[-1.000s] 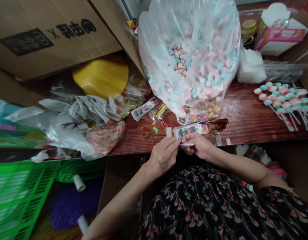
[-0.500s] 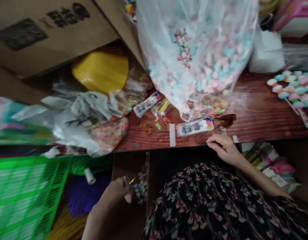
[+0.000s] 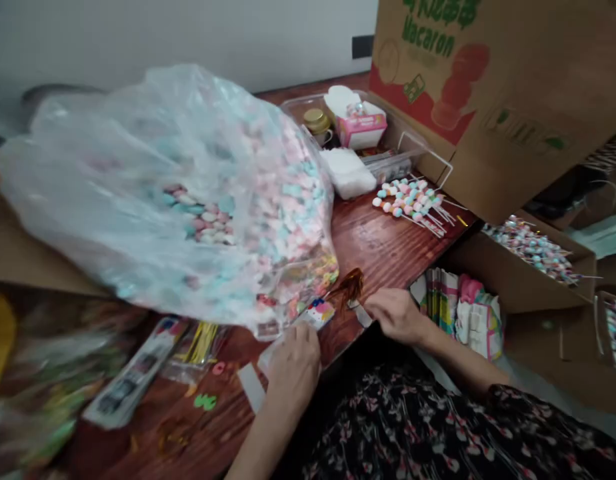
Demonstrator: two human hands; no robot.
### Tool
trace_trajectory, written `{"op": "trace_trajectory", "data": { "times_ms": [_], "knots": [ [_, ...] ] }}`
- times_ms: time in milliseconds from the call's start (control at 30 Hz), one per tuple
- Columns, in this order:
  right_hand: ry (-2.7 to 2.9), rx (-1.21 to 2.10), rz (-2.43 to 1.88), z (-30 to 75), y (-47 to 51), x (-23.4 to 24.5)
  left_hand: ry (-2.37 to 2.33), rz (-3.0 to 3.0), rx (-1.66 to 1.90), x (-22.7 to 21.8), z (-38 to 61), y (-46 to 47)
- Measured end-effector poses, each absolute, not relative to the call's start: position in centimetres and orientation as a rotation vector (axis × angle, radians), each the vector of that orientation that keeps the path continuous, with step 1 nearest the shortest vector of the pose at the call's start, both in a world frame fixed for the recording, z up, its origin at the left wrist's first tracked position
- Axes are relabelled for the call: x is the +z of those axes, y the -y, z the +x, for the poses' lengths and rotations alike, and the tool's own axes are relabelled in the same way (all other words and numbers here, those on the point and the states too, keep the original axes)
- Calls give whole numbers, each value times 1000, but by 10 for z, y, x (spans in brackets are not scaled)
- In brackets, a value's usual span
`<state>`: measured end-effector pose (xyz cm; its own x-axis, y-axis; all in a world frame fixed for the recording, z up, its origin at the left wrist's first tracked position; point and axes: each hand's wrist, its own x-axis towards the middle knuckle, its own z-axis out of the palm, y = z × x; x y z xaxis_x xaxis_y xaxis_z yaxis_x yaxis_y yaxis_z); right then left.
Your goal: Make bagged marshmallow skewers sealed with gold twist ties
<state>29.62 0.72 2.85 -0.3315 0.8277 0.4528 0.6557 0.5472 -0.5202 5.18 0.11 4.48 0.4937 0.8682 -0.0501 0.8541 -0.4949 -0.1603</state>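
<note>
Printed packet (image 3: pixel 322 315) on the bench (image 3: pixel 355 243), partly covered by the left hand (image 3: pixel 294 357). The packet lies beneath and just beyond the left grip: its decorated end projects past the fingers to the right, and a paler portion shows on the left of the knuckles. Long axis oblique, running away from the body and to the right, roughly parallel to the bench's front edge. The left hand is the nearer of the two; its fingers bend down over the packet, but the fingertips are hidden, so whether they pinch or merely rest cannot be told. The right hand (image 3: pixel 395 313) stands apart, to the right of the decorated end. Its fingers are drawn together, with a small pale strip (image 3: pixel 361 315) just at their tips; whether the strip is held is unclear. Between the two grips and slightly beyond them: a bundle of brown ties (image 3: pixel 351 284). Left of the left grip, a white strip (image 3: pixel 252 388); farther left, yellow ties (image 3: pixel 201 343) and a second packet (image 3: pixel 133 377). Beyond the left grip, a large clear bag (image 3: pixel 293 200) of pastel sweets limits the far side. The front edge passes close to both grips. The broadest bare wood lies beyond the right grip, between the bag and the candy sticks (image 3: pixel 411 200).
</note>
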Motion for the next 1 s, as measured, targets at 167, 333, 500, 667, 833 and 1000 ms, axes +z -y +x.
{"op": "trace_trajectory", "data": {
  "times_ms": [167, 333, 500, 667, 833, 1000],
  "knots": [
    [1875, -4, -1935, 391, -58, 33, 1352, -2586, -20, 25, 29, 6],
    [1880, -85, -2097, 414, -123, 35, 1287, -2607, -493, 10, 12, 3],
    [1888, -123, -2289, 415, -157, 33, 1609, -2530, -582, 15, 23, 11],
    [1903, -189, -2234, 418, -164, 22, 1768, -2552, -497, 16, 32, 16],
    [1678, -46, -1994, 421, -138, 20, 1723, -2493, -689, 9, 28, 15],
    [1463, 230, -1755, 411, -83, 17, 1727, -2503, -681, 7, 21, 16]
  ]
}}
